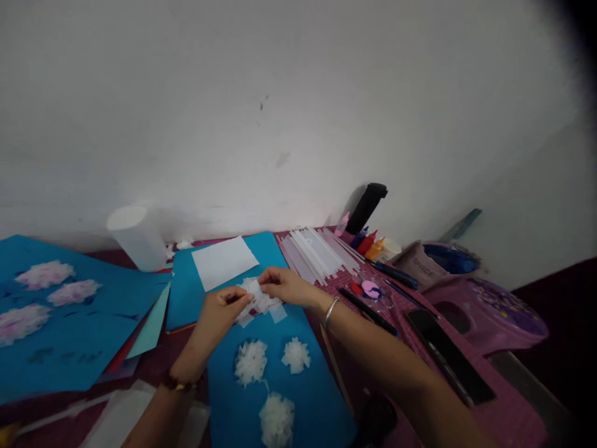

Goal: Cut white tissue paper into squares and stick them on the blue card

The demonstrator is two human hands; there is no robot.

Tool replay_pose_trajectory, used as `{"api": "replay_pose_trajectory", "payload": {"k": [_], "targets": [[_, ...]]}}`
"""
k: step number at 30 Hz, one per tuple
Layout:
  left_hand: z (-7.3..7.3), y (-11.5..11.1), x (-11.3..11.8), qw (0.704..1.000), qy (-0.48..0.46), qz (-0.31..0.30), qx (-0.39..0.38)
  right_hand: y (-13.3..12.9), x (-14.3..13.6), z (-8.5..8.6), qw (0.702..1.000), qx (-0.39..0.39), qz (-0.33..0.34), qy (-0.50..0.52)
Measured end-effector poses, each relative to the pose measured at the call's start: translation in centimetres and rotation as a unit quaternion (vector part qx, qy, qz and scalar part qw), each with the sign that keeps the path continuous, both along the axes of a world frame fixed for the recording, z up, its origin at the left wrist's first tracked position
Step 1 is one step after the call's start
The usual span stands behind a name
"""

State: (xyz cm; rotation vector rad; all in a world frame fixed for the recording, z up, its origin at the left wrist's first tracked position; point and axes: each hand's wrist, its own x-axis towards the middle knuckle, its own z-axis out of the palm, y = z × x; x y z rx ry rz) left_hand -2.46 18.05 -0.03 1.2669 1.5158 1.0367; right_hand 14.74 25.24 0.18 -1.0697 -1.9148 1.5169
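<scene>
Both of my hands meet over a small pile of white tissue paper pieces [277, 313] near the middle of the table. My left hand [227, 309] is closed in a pinch at the left side of the pile, its fingertips at a bit of tissue. From the right, my right hand [285, 285] pinches the tissue between thumb and fingers. Just below lies a blue sheet [233, 398] bearing three ruffled white tissue flowers [295, 355]. Behind the hands, a white paper [224, 262] rests on another blue sheet [180, 311].
Left, a blue sheet with pinkish tissue flowers [46, 275] overlaps coloured papers. A white paper roll [135, 239] stands against the wall. Rightward are white paper strips [317, 255], paint bottles [367, 241], a paint palette [372, 290], a dark phone [450, 358] and a pink stool [466, 311].
</scene>
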Motion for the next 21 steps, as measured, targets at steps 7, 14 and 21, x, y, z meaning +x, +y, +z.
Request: {"api": "replay_pose_trajectory", "payload": {"k": [7, 14, 21], "targets": [[-0.7, 0.2, 0.1, 0.999, -0.033, -0.003, 0.001, -0.1, -0.8, -0.6, 0.999, -0.014, -0.022, 0.039], [-0.6, 0.1, 0.3, 0.997, -0.074, -0.028, 0.003, -0.3, -0.9, -0.6, 0.999, -0.025, -0.020, 0.032], [-0.6, 0.4, -1.0, 0.998, -0.039, 0.042, -0.003, 0.9, 0.4, -1.3, 0.996, 0.035, -0.070, -0.035]]}}
